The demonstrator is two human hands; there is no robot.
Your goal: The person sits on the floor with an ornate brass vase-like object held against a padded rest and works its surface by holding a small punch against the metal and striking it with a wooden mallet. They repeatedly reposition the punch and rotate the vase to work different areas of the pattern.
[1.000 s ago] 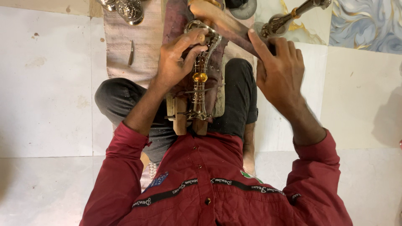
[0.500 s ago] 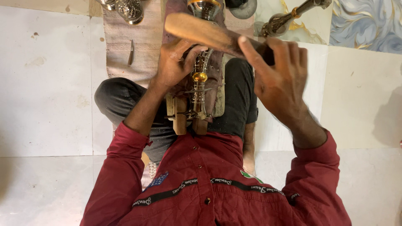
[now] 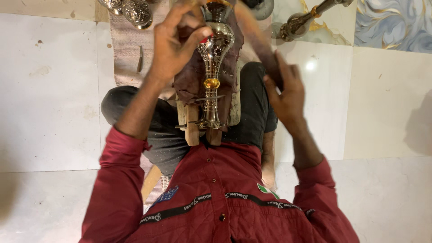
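Left hand (image 3: 173,42), upper centre of frame: fingers closed around the upper bulb of a tall engraved silver-and-brass metal vase (image 3: 211,67). Right hand (image 3: 283,90), right of centre: clenched on a long brown wooden stick (image 3: 258,38), slanting up-left toward the vase top. The vase is held between the hands; its long axis runs vertically in frame, foot seated on a wooden block (image 3: 192,128) over the lap, dark maroon cloth (image 3: 189,83) behind it. The left hand is nearer. Compared with half a second earlier, the left hand has been raised from the stem to the bulb, and the stick swung from across the vase to its right. At the top edge: more engraved metalware (image 3: 137,11), a brass-banded stem (image 3: 306,18).
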